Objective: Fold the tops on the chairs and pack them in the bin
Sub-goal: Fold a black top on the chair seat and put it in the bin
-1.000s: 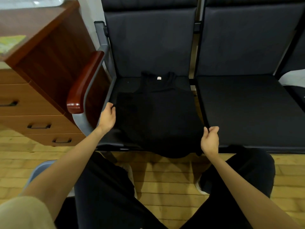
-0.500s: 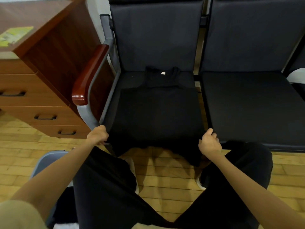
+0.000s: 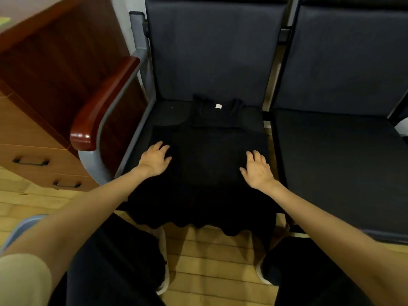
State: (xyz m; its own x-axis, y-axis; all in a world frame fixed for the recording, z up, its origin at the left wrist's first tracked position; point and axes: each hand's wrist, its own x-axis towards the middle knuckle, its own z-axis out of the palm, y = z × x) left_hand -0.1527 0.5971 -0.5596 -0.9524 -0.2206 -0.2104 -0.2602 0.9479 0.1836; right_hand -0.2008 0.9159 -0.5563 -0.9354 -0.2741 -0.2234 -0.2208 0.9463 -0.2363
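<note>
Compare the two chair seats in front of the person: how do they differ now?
The left seat carries a black top spread flat, its hem hanging over the front edge; the right seat shows no top. The left hand and right hand press flat on the top on the left seat; no hand touches the right seat. A wooden armrest flanks only the left seat. Both have dark padding.
</note>
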